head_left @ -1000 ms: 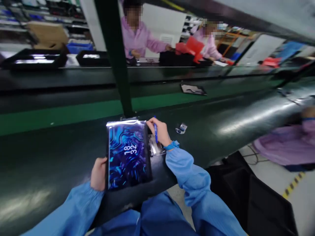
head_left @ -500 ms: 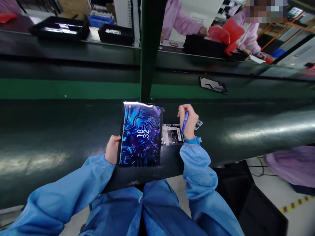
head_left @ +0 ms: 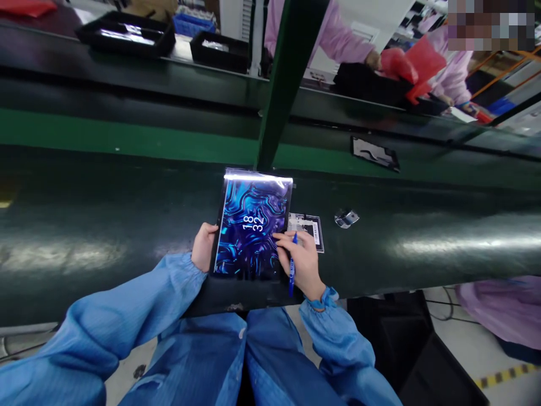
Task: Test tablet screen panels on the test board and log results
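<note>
A tablet screen [head_left: 253, 225] is lit with a blue and purple swirl and the time 18 32, turned sideways. My left hand [head_left: 204, 247] grips its left edge, thumb on the front. Over the lower right side of the screen is my right hand [head_left: 302, 262], which holds a blue pen [head_left: 292, 268] between its fingers, fingertips at the glass. Whether they touch it I cannot tell. Partly hidden behind the tablet and my right hand lies a panel [head_left: 316, 232] with a white label and exposed parts.
A small shiny metallic piece [head_left: 346, 218] lies on the dark bench [head_left: 401, 225] to the right. Farther back is a flat device part [head_left: 375, 153]. A green post [head_left: 281, 101] rises behind the tablet. Black trays [head_left: 127, 35] and co-workers in pink sleeves [head_left: 344, 45] are across the bench.
My right hand has come left and down from above the labelled panel to the screen's right side, still with the pen. The small metallic piece now shows fully. The view has shifted and tilted.
</note>
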{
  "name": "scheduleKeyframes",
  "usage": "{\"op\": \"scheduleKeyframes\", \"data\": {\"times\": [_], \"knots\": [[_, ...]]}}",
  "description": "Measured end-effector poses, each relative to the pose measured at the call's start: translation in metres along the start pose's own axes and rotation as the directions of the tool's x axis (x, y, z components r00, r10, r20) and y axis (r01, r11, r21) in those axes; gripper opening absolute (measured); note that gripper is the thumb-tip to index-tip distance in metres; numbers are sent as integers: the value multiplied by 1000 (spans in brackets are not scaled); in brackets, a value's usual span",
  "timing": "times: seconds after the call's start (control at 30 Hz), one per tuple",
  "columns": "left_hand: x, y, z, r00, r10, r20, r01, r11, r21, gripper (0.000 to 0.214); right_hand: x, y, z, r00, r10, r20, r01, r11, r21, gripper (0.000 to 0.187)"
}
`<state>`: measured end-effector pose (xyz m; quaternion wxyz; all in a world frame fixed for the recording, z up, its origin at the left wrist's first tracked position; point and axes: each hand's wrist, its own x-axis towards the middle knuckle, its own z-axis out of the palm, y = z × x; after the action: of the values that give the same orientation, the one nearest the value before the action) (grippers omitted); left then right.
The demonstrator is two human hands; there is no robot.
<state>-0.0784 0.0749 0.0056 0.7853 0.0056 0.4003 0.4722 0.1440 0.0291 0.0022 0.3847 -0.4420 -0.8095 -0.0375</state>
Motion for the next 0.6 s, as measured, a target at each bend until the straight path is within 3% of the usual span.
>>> {"op": "scheduleKeyframes", "data": {"times": [0.2, 0.43, 0.6], "knots": [[-6, 0, 8, 999, -50, -18, 50, 998, -30, 53, 17, -27, 13, 961, -169, 217, 153, 984, 90, 22], [-2, 2, 6, 998, -50, -39, 47, 997, -63, 54, 8, -15, -6, 999, -42, 34, 39, 996, 83, 19], [-1, 3, 6, 998, -58, -33, 56, 997, -50, 52, -2, 0, -9, 999, 51, -9, -51, 998, 39, 20]]}}
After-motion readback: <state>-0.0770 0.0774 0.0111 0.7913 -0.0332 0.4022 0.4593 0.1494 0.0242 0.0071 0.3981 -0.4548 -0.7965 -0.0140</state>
